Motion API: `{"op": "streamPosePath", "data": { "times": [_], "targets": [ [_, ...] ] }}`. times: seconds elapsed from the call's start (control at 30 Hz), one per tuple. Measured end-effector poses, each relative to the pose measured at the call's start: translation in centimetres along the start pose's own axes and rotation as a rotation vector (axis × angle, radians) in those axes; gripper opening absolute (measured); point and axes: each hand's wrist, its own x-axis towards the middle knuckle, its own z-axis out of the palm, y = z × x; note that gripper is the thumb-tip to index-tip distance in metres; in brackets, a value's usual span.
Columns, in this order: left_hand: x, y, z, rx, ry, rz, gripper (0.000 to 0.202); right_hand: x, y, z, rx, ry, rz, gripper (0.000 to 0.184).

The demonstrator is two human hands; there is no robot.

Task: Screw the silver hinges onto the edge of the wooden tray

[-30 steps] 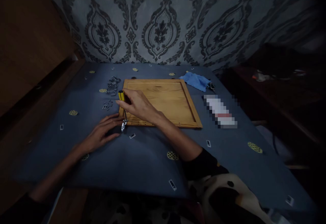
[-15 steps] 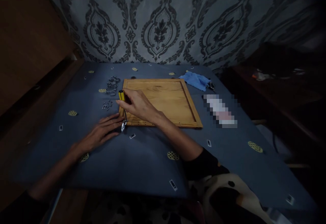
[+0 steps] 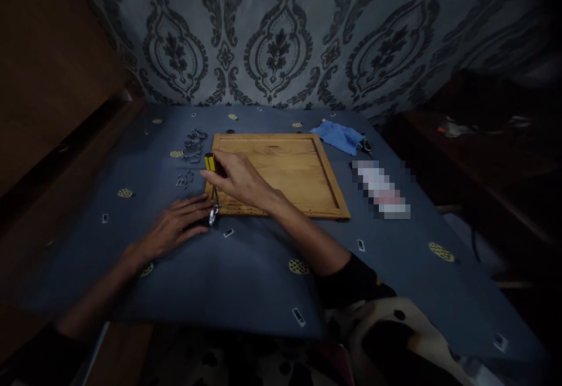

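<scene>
Board (image 3: 290, 169) under screwdriver (image 3: 211, 162)

On the table (image 3: 246, 280), the board is laid flat. By the right hand (image 3: 239, 178) the screwdriver is gripped, tip down at the board's near left corner. The left hand (image 3: 175, 222) is extended there; whether the hook (image 3: 212, 217) is pinched cannot be told. Left of the board, other hooks (image 3: 193, 146) and screws (image 3: 186, 179) are scattered.
</scene>
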Motion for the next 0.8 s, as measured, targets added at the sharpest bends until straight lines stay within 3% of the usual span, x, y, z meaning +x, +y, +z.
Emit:
{"op": "streamPosePath", "data": {
  "times": [0.5, 0.8],
  "targets": [
    [0.92, 0.68, 0.58, -0.024, 0.127, 0.039, 0.032, 0.01, -0.02, -0.03, 0.009, -0.005, 0.018, 0.035],
    [0.76, 0.65, 0.62, -0.027, 0.106, 0.013, 0.032, 0.09, 0.21, 0.15, -0.005, 0.014, 0.013, 0.034]
  ]
}}
